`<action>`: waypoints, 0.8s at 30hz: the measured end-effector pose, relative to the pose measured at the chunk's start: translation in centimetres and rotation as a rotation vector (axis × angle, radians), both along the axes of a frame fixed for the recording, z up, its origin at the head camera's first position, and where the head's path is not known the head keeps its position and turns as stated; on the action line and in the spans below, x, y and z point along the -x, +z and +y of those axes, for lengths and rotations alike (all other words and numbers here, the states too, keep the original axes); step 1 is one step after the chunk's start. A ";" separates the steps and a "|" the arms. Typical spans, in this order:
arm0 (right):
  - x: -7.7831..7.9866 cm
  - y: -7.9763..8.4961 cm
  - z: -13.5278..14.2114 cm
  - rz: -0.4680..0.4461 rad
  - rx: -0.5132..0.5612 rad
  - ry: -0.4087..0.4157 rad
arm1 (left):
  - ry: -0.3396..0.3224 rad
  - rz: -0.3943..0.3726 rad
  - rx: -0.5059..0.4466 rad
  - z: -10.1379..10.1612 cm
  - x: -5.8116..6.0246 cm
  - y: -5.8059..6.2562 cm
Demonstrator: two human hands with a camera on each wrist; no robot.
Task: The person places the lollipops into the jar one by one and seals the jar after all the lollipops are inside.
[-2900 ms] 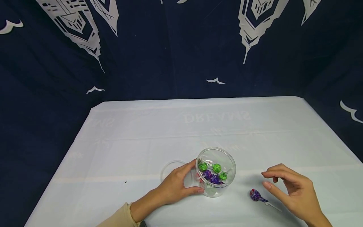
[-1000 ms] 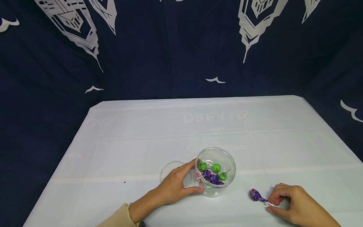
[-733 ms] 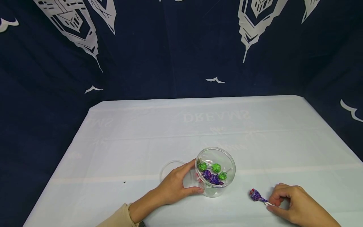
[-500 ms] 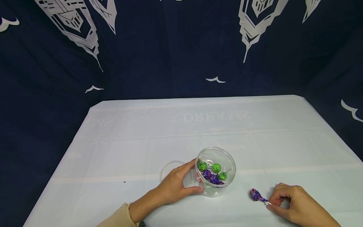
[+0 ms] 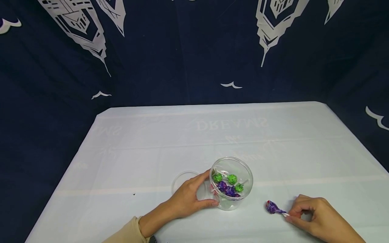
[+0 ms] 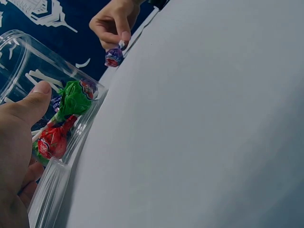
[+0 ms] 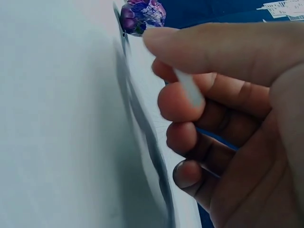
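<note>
My left hand (image 5: pixel 189 198) curls its thumb and fingers round the side of a clear plastic jar (image 5: pixel 230 204), which stands upright and has no lid on. Inside lie several wrapped lollipops: green ones (image 5: pixel 232 179), purple ones (image 5: pixel 229 191) and, in the left wrist view, a red one (image 6: pixel 53 141). At the right, my right hand (image 5: pixel 314 214) pinches the white stick of a purple lollipop (image 5: pixel 272 207) between thumb and fingers. That lollipop's wrapped head points left toward the jar, apart from it. The right wrist view shows the stick (image 7: pixel 189 88) running between thumb and fingers.
A clear round lid (image 5: pixel 179 179) lies on the white tablecloth (image 5: pixel 146 162) behind my left hand, partly hidden. A small dark speck (image 5: pixel 134 194) sits farther left. Behind the table hangs a dark blue cloth (image 5: pixel 182 60) with white prints.
My right hand has come down to the purple lollipop, pinched its stick, and just now shifted it slightly left and up in the head view. My left hand keeps holding the jar in place.
</note>
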State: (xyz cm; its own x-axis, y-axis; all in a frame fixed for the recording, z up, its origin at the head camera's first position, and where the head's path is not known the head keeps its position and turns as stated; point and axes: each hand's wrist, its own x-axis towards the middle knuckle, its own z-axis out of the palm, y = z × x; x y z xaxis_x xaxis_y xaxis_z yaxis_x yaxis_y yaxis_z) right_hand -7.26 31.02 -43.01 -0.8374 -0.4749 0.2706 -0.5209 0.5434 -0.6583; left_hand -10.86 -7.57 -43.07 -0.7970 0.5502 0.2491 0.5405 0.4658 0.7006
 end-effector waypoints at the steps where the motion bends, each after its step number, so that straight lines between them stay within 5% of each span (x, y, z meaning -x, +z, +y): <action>1: 0.0 0.0 -0.1 0.015 0.010 -0.002 | 0.000 -0.001 0.001 0.0 0.0 0.0; 11: 0.2 -0.1 -0.4 0.184 0.151 0.018 | -0.001 0.001 0.002 0.0 0.0 0.1; 24: 0.3 1.3 -1.1 0.268 0.198 -0.052 | -0.001 0.018 -0.004 0.1 0.0 0.1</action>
